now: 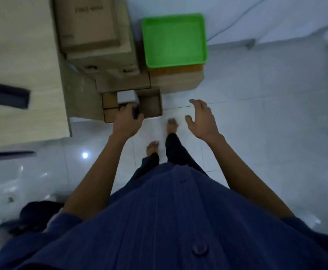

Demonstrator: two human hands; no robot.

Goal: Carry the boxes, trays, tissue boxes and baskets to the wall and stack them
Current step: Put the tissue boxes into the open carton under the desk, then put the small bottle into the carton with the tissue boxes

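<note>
My left hand (128, 121) grips a small grey-white box (127, 98) and holds it over an open shallow cardboard box (153, 103) on the floor. My right hand (202, 118) hovers open over the tiles to the right, fingers spread, holding nothing. Behind the open box stands a stack of closed cardboard boxes (99, 45) against the wall. To their right a green tray (173, 40) lies on top of an orange tray (175, 70), which rests on another cardboard box (176, 82).
A light wooden desk (21, 61) with a dark handle slot fills the left side, close to the boxes. A thin cable (235, 20) runs along the wall at the upper right. Glossy white floor tiles (266, 114) spread to the right. My bare feet stand just behind the open box.
</note>
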